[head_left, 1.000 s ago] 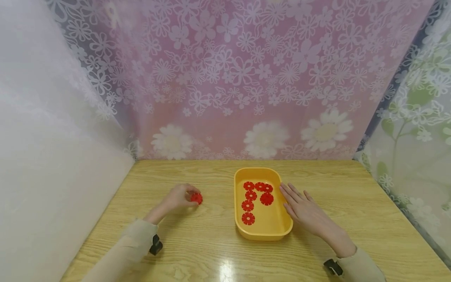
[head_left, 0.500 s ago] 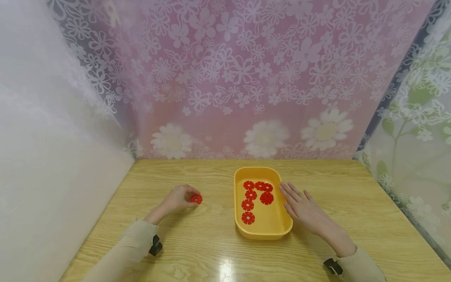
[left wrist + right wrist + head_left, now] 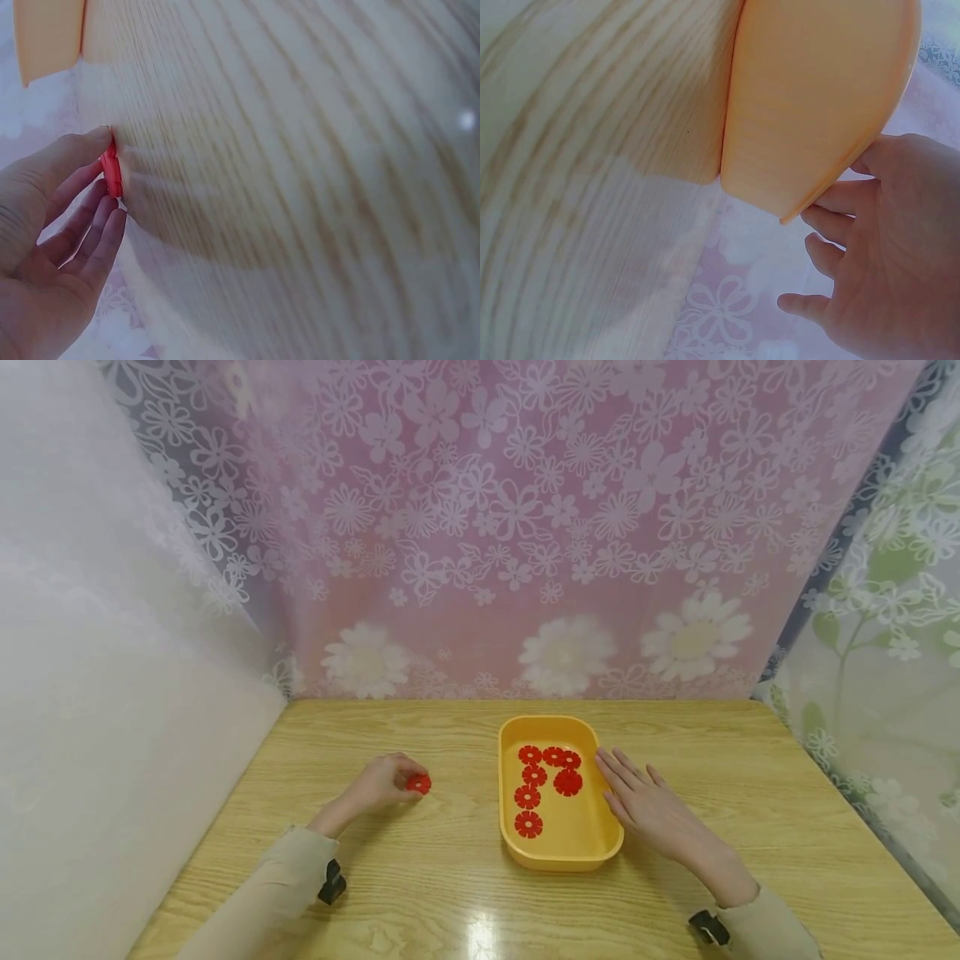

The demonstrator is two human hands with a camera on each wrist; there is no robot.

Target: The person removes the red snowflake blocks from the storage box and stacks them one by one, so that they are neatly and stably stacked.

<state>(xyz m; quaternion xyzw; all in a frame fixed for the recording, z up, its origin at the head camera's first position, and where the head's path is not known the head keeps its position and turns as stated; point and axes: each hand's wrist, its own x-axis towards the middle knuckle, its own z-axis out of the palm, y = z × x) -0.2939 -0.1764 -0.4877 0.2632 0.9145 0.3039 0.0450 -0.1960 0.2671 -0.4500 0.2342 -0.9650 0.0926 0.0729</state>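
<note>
My left hand (image 3: 378, 781) pinches a red notched plastic disc (image 3: 420, 784), a snowflake-type building piece, between thumb and fingers, low over the table left of the tray. In the left wrist view the disc (image 3: 112, 174) shows nearly edge-on, close to the wood; whether it touches is hard to tell. My right hand (image 3: 656, 810) rests its straight fingertips on the right rim of a yellow plastic tray (image 3: 558, 864). Several more red discs (image 3: 528, 824) lie inside the tray, a row down its left side and a cluster (image 3: 567, 782) towards the upper right, some overlapping.
The wood-grain table (image 3: 420, 885) runs back to a pink floral curtain (image 3: 480, 527). A pale wall (image 3: 112, 652) stands on the left, a leaf-patterned curtain (image 3: 892, 635) on the right.
The disc in my left hand has tipped from facing the camera to lying flatter, while the hand has barely moved. My right hand and the tray have stayed in place.
</note>
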